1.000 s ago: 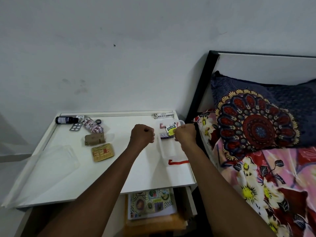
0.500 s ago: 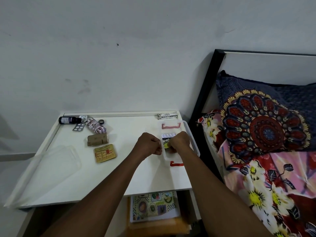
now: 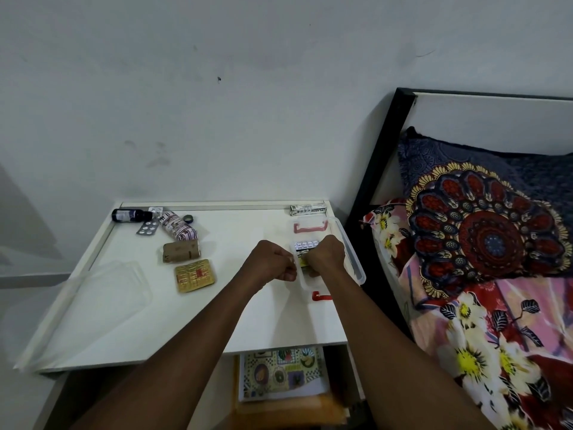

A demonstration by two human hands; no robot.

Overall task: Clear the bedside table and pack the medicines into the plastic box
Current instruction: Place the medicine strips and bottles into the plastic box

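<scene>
The clear plastic box (image 3: 352, 254) with red clips stands open at the right edge of the white bedside table (image 3: 242, 321). My right hand (image 3: 327, 254) reaches into it, its fingers closed on a yellow-green medicine pack (image 3: 303, 262) low inside the box. A silver blister strip (image 3: 306, 244) lies in the box just behind that pack. My left hand (image 3: 273, 263) is a closed fist against the box's left wall and holds nothing that I can see.
At the table's back left lie a dark bottle (image 3: 130, 215), a silver blister strip (image 3: 148, 227), a patterned roll (image 3: 178, 229), a small cap (image 3: 188, 217), a brown pack (image 3: 181, 250) and a gold blister pack (image 3: 194, 275). The clear lid (image 3: 114, 290) lies front left. A small carton (image 3: 308, 209) sits behind the box. A bed (image 3: 480, 243) flanks the right.
My right hand has lowered the yellow-green pack from above the box down into it. My left fist has moved right, up to the box's left wall.
</scene>
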